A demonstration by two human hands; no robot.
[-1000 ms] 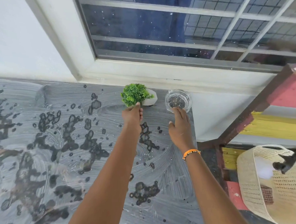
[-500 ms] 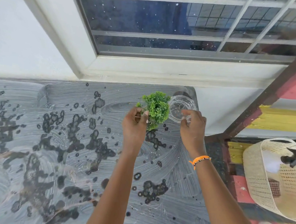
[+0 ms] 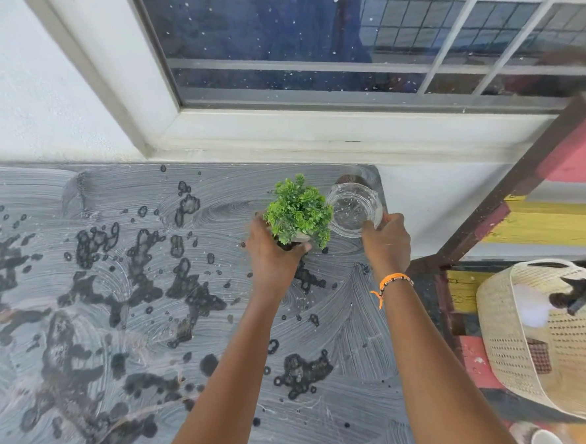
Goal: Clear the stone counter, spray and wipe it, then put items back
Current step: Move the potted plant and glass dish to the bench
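Note:
A small green potted plant is held just above the far right part of the stone counter, with my left hand gripping its pot from below. To its right, my right hand grips the near rim of a clear glass dish, lifted near the counter's far right corner. The grey counter is streaked with white swirl marks and dark wet blotches. The pot itself is mostly hidden by the leaves and my fingers.
A woven cream basket with a dark spray bottle inside sits on the right, below the counter. A painted red and yellow wooden structure stands beside it. A window and white sill run along the back wall.
Both hands reached the plant and dish at the counter's back, took hold of them and lifted them off the surface toward me.

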